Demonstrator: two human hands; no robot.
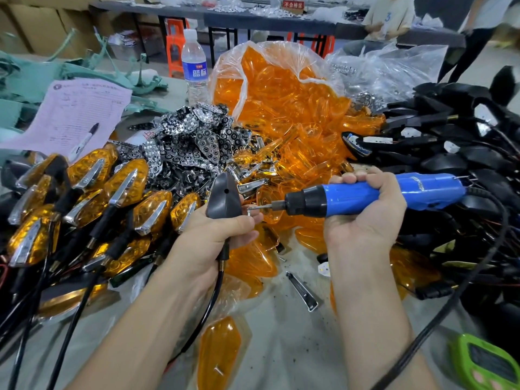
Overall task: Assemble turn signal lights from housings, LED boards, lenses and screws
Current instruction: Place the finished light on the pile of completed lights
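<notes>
Screw step here: left hand grips the black housing above the desk's middle, right hand grips the blue electric screwdriver, with a screw on its bit just beside the housing. Next, I reckon, line it up square with the housing's back hole.

A grey table is loaded around a bag of orange lenses. Left of the bag, chrome reflectors are heaped, a water bottle is stood upright and a pink form is laid flat. Right of it, black housings are piled.
</notes>
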